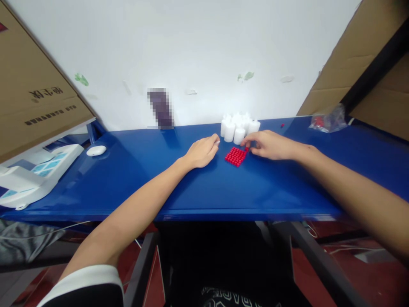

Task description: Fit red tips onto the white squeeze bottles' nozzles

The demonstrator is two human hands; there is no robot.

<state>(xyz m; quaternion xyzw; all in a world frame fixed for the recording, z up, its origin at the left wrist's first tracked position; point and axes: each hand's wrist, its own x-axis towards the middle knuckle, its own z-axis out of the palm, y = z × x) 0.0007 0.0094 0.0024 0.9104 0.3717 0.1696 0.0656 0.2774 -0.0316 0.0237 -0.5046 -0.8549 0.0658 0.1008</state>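
Note:
A tight square cluster of small red caps (236,156) stands on the blue table (204,187). Behind it is a group of several white bottles (238,127). My left hand (203,151) rests on the table just left of the red caps, fingers curled, with something small and white showing at its fingertips near the bottles. My right hand (270,145) lies to the right of the cluster, thumb and forefinger pinched on a red cap at the cluster's far right corner.
A white device with a blue panel (35,175) and a white oval object (96,150) sit at the left. A clear bag with red pieces (327,119) and one stray red cap (282,125) lie at the back right. Cardboard boxes (35,85) flank both sides.

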